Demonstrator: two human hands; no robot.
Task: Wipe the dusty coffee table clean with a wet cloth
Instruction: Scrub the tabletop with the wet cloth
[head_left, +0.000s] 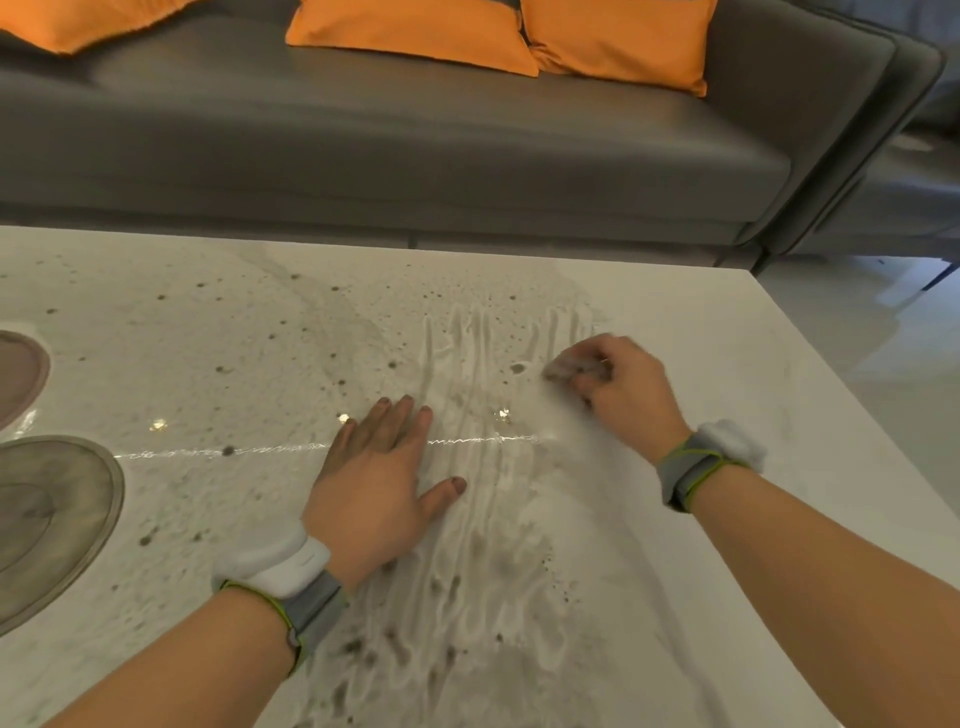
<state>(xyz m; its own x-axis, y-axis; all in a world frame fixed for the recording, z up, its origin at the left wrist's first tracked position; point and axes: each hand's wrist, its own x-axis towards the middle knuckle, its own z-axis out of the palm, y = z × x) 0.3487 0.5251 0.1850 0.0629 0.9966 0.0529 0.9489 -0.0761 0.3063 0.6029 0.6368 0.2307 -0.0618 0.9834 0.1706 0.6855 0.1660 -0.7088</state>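
The white coffee table (701, 332) fills the lower view, coated in grey dust with dark wet spots and long streaks running through its middle. My right hand (623, 389) is pressed on the table at the right, fingers closed on a small bunched greyish cloth (574, 368) that pokes out on its left side. My left hand (379, 478) lies flat on the dusty surface at the centre, fingers spread, holding nothing. Both wrists wear grey bands with white sensors.
Two round dusty plates sit at the table's left edge, one brownish plate (21, 379) and a larger grey plate (52, 525). A grey sofa (415, 156) with orange cushions (415, 36) runs along the far side. Pale floor (883, 338) lies to the right.
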